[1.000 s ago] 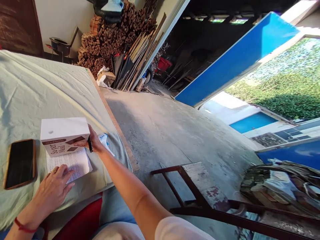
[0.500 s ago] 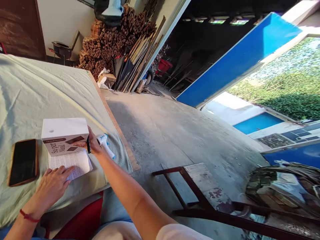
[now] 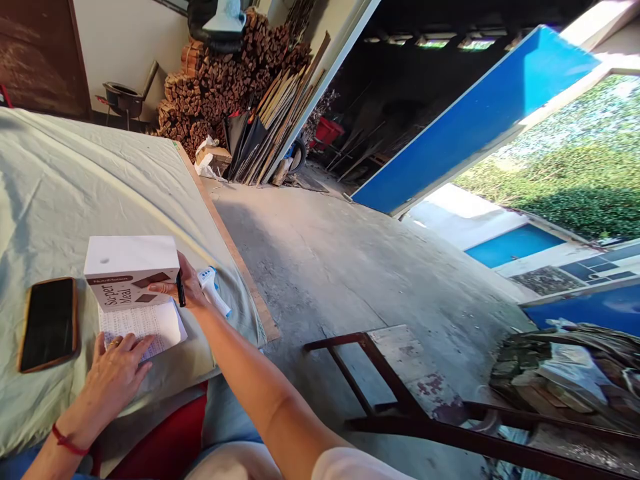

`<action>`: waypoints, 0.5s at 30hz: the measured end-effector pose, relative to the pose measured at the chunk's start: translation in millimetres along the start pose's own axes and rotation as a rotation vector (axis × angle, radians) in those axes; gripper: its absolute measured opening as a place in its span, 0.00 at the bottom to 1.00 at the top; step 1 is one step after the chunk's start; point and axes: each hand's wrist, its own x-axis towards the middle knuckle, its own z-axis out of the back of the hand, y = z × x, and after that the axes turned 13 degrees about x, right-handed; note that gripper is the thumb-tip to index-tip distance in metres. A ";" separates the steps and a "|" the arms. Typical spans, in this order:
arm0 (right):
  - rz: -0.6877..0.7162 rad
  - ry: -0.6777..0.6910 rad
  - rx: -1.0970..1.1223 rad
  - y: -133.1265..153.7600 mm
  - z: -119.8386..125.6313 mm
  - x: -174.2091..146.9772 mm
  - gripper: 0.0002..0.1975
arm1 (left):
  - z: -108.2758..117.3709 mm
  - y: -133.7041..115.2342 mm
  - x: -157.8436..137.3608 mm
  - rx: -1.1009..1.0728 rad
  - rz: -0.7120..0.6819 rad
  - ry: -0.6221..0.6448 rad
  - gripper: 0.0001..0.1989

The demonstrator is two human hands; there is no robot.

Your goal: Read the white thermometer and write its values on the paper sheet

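My right hand point(image 3: 189, 287) grips the right end of a white box point(image 3: 131, 257) printed "Super Meal", with a black pen point(image 3: 181, 289) also held against the palm. The box stands over the far edge of a sheet of paper point(image 3: 160, 327) covered in rows of small writing. Flat on the near part of that paper lies my left hand point(image 3: 117, 363), fingers spread, with a ring on one finger and a red band at the wrist. A dark-screened phone point(image 3: 49, 325) in a brown case is to the left. Just right of my right hand rests a white and blue handheld thermometer point(image 3: 214, 291).
A pale cloth covers the table point(image 3: 100, 180), whose wooden edge point(image 3: 235, 247) runs along the right. A red chair point(image 3: 160, 440) is below me. On the floor to the right stands a worn wooden bench point(image 3: 400, 373). Stacked firewood point(image 3: 215, 87) fills the back.
My left hand has shifted slightly right and its fingers have spread flatter on the paper. The box and my right hand have moved a little to the right in view.
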 end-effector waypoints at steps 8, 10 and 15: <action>0.016 -0.004 0.010 8.5 0.4 -2.5 0.35 | -4.3 -1.2 -0.5 -0.034 0.014 -0.097 0.19; -0.012 -0.002 -0.012 7.9 1.2 -1.9 0.36 | -4.8 -2.1 0.1 -0.047 0.002 -0.100 0.19; 0.000 0.030 -0.007 6.6 1.9 0.1 0.39 | -5.2 -1.0 0.4 -0.038 0.003 -0.114 0.19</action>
